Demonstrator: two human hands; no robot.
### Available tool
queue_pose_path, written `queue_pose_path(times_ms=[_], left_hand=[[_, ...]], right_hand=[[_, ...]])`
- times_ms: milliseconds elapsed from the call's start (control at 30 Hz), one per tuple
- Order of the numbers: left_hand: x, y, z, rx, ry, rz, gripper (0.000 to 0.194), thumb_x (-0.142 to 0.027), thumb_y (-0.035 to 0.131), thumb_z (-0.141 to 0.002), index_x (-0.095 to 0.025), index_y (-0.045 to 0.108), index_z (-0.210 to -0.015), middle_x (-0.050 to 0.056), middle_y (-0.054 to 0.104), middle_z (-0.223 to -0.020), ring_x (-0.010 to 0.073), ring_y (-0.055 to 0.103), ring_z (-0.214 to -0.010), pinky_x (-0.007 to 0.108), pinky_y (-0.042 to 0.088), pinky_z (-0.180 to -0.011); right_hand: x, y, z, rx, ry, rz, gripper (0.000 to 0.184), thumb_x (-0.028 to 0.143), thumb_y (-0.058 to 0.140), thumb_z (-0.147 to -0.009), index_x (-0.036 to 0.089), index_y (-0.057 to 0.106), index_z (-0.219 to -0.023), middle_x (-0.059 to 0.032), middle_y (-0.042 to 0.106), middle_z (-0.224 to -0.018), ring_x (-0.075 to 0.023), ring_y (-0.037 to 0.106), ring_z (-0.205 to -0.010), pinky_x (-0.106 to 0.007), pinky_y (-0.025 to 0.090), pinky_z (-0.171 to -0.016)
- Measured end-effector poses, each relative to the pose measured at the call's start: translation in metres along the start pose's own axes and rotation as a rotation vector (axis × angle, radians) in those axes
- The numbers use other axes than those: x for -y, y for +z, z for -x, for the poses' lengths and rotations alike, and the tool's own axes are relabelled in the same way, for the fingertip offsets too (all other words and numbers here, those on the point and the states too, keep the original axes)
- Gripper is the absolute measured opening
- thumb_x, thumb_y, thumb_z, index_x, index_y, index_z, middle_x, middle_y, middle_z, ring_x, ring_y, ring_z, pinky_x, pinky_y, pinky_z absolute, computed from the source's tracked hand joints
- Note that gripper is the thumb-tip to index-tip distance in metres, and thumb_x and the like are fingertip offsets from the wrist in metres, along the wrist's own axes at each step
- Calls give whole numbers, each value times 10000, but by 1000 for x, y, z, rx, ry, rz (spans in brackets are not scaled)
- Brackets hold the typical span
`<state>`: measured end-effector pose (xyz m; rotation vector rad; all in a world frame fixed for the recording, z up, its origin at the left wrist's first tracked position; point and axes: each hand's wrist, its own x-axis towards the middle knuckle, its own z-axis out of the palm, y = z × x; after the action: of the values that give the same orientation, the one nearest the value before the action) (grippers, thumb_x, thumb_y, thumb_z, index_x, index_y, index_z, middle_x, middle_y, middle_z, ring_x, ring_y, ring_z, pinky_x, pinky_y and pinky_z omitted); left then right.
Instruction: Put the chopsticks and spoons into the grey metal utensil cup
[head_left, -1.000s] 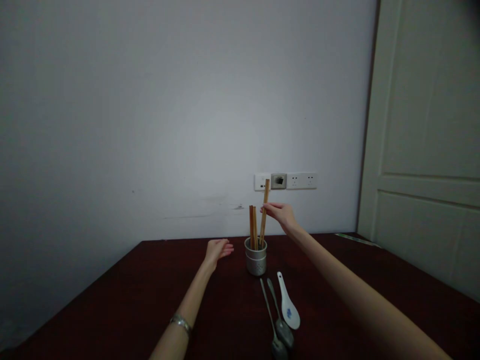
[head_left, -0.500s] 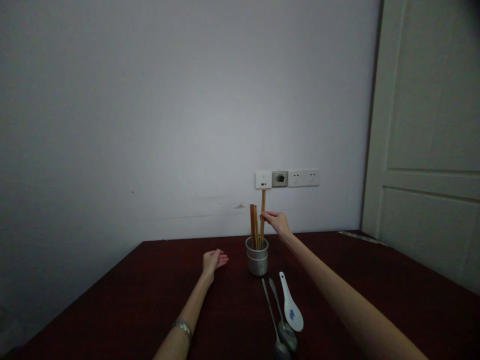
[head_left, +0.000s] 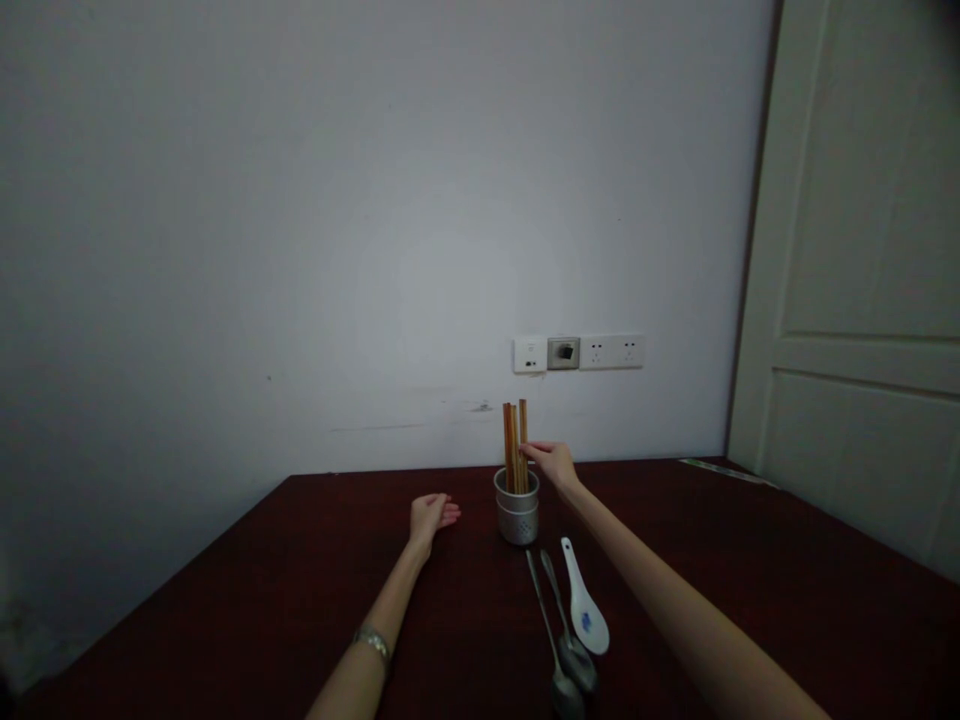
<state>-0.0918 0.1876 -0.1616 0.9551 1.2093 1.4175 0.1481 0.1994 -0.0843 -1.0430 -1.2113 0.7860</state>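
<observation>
A grey metal utensil holder [head_left: 517,522] with small holes in its side stands upright on the dark red table [head_left: 300,590]. Several wooden chopsticks [head_left: 511,445] rise from it. My right hand [head_left: 553,461] pinches the rightmost chopsticks between thumb and fingers, their lower ends inside the holder; whether one or two are gripped I cannot tell for certain. My left hand [head_left: 433,516] rests on the table left of the holder, fingers loosely bent and apart, with nothing in it. A silvery band [head_left: 373,645] circles the left wrist.
In front of the holder lie a white ceramic spoon [head_left: 585,610] with a blue mark and two metal spoons [head_left: 576,665], [head_left: 566,692] close together. Behind the table is a pale wall with sockets [head_left: 611,351]. A whitish panelled door [head_left: 862,300] stands at the right.
My right hand has lowered the held chopsticks deeper into the holder, so their tops now stand about level with the others. The left hand has stayed in place. The view has shifted slightly.
</observation>
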Motion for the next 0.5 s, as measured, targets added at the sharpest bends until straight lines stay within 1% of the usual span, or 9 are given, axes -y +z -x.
queue_pose_path(times_ms=[200,500], left_hand=[[0,0,1,8,20,-24,125,-133,478,-777,-75,552,-695,88,631,-550,154,620,-480,232,504,-475],[1,0,1,18,35,-50,98,-115,505,-748,-79,570,-684,80,631,-538,144,610,-463,224,501,-465]], right_hand=[[-11,1,1,23,47,-27,256,288,672,-556,86,693,-712,-85,688,-654,-170,627,-583,-244,477,-538],[-12,3,5,15,57,-45,229,278,675,-549,98,684,-691,-63,686,-637,-167,627,-592,-244,486,-557]])
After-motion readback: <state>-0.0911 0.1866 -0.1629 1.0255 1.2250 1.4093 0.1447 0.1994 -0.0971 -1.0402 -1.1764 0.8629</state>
